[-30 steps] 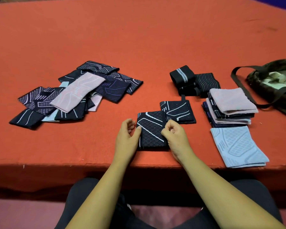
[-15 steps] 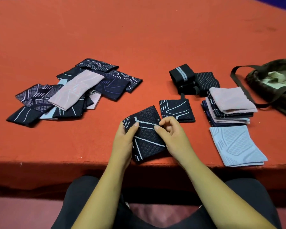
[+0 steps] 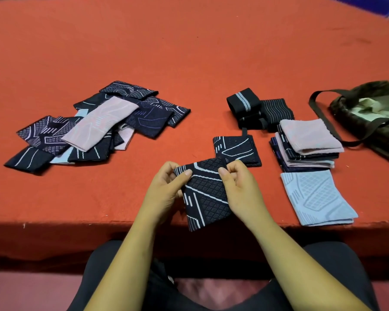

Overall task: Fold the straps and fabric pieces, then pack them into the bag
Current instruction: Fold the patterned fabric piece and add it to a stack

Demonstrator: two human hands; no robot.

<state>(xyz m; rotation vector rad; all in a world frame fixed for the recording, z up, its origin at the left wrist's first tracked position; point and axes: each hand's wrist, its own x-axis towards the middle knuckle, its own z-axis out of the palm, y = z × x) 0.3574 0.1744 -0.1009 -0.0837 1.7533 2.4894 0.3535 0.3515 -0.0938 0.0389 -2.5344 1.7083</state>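
Note:
A folded dark fabric piece (image 3: 206, 194) with white lines is lifted and tilted at the table's near edge. My left hand (image 3: 166, 189) pinches its upper left corner and my right hand (image 3: 240, 189) pinches its upper right edge. Just behind lies another folded dark piece (image 3: 238, 150). A heap of unfolded dark, pink and pale blue pieces (image 3: 94, 126) lies to the left. Folded black straps (image 3: 256, 108), a stack of folded pieces (image 3: 305, 144) and a folded pale blue piece (image 3: 317, 198) lie to the right. The dark green bag (image 3: 373, 115) lies open at far right.
The red cloth-covered table (image 3: 189, 52) stretches far back, with its front edge just under my hands. The bag's long strap (image 3: 323, 124) loops across the cloth beside the folded stack. My lap in dark clothing is below the edge.
The dark piece lay flat on the table a second ago. Both hands have picked it up, turned it to a diagonal and drawn it toward the near edge.

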